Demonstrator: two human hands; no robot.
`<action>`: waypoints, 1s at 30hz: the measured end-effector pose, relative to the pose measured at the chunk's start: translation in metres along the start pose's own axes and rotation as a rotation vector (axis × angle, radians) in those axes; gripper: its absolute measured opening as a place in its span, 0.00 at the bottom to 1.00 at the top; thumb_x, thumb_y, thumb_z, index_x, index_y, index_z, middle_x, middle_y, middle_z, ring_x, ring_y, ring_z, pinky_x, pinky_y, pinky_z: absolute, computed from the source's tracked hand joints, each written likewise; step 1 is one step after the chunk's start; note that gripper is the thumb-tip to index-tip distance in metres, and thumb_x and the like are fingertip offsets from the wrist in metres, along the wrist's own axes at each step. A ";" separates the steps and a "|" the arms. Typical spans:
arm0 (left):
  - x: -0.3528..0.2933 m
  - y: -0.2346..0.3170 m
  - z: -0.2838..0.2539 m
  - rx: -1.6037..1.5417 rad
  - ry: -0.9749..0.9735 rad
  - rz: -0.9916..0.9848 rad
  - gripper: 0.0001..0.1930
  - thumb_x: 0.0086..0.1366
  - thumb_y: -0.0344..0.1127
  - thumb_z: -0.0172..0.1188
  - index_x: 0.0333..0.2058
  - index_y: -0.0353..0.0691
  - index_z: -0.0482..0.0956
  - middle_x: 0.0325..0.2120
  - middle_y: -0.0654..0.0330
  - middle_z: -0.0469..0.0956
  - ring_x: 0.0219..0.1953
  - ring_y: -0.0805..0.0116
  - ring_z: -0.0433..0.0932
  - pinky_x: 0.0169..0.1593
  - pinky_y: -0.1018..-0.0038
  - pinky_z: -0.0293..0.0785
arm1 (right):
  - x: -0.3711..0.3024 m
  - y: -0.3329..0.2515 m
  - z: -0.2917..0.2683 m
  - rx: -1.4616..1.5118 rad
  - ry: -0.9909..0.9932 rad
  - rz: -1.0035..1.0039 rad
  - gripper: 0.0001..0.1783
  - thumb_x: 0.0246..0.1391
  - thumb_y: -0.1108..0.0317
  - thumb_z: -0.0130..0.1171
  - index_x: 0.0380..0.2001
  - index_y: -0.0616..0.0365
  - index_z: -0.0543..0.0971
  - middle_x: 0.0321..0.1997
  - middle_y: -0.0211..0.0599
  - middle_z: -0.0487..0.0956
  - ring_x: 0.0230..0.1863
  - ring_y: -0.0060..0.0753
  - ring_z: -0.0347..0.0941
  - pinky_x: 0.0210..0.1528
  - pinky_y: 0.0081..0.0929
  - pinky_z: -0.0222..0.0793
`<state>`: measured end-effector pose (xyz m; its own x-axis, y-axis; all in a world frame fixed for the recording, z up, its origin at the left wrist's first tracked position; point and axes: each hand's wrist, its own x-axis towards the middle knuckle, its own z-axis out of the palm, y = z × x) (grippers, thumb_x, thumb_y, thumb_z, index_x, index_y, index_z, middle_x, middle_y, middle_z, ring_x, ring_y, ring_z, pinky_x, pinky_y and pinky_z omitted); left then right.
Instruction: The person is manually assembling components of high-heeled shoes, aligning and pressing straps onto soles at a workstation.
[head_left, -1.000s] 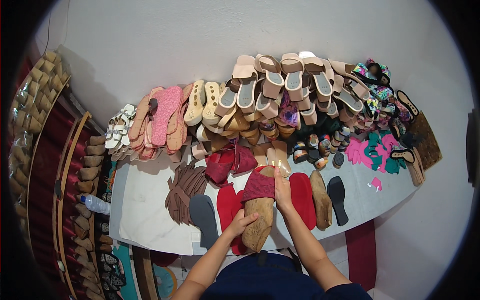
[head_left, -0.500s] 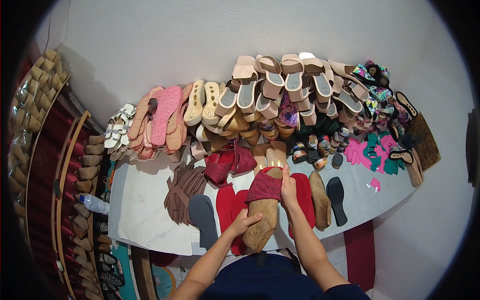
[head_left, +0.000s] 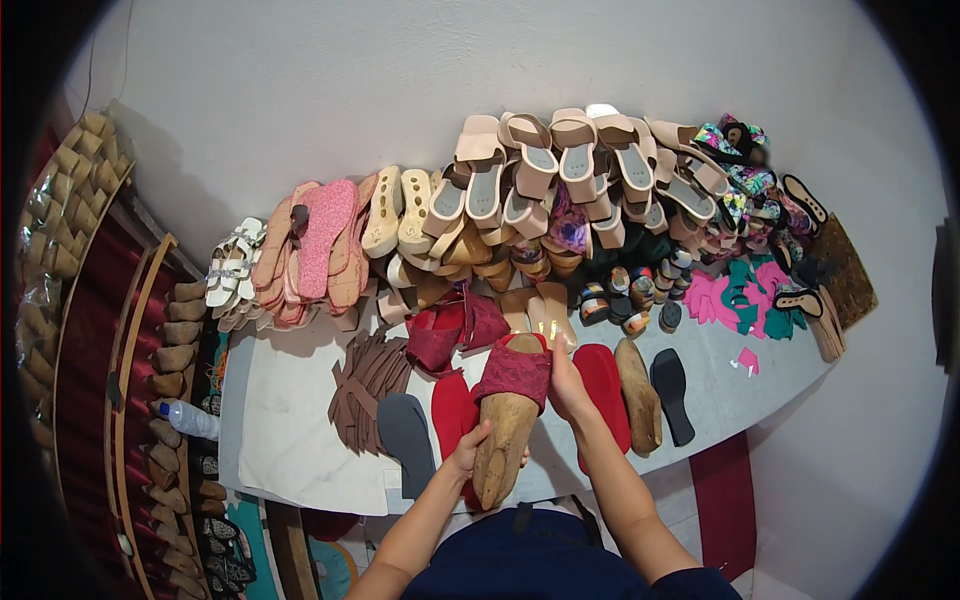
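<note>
A wooden shoe last [head_left: 503, 445] with a dark red patterned shoe upper [head_left: 514, 374] wrapped over its far part is held above the table's near edge. My left hand [head_left: 469, 452] grips the bare wooden near end from the left side. On the right, my right hand [head_left: 566, 384] clasps the far end along the red upper. Red soles [head_left: 601, 400] lie on both sides of the last, partly hidden behind it. A second wooden last [head_left: 638, 398] and a black sole [head_left: 672, 397] rest to the right.
Behind are piled beige heeled sandals [head_left: 485, 180], pink soles [head_left: 327, 235] and small jars [head_left: 594, 303]. Brown straps [head_left: 365, 390], a grey sole [head_left: 407, 440] and red uppers [head_left: 440, 330] lie left. Pink and green scraps [head_left: 745, 300] sit right. A rack of lasts [head_left: 170, 360] stands far left.
The last with its red upper has moved slightly left and turned on its length, now showing a narrower side. Both hands have stayed on it.
</note>
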<state>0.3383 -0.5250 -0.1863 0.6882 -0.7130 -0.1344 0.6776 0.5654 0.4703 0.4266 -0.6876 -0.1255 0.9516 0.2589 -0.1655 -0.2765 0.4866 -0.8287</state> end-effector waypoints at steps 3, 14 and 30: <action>-0.001 0.007 0.007 0.168 0.071 0.040 0.38 0.51 0.62 0.50 0.48 0.32 0.61 0.33 0.45 0.72 0.35 0.53 0.74 0.41 0.64 0.70 | -0.001 -0.002 0.008 0.013 0.006 0.041 0.30 0.59 0.48 0.29 0.46 0.65 0.67 0.45 0.40 0.72 0.45 0.28 0.68 0.49 0.25 0.61; -0.015 0.009 -0.003 -0.013 0.042 0.119 0.32 0.55 0.54 0.51 0.47 0.31 0.61 0.34 0.47 0.73 0.34 0.58 0.76 0.38 0.66 0.74 | -0.015 0.020 0.026 0.301 -0.060 0.071 0.29 0.58 0.47 0.31 0.44 0.63 0.69 0.46 0.42 0.70 0.48 0.27 0.65 0.49 0.25 0.60; -0.031 0.031 0.011 0.361 0.480 0.420 0.24 0.56 0.43 0.56 0.45 0.30 0.65 0.35 0.56 0.73 0.37 0.69 0.73 0.41 0.75 0.69 | -0.049 0.058 0.046 -0.168 -0.283 -0.072 0.56 0.46 0.51 0.56 0.58 0.52 0.23 0.58 0.46 0.55 0.57 0.39 0.53 0.58 0.31 0.46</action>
<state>0.3348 -0.4896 -0.1581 0.9650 -0.1593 -0.2081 0.2612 0.5202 0.8131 0.3573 -0.6335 -0.1405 0.8863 0.4619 0.0323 -0.1615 0.3738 -0.9134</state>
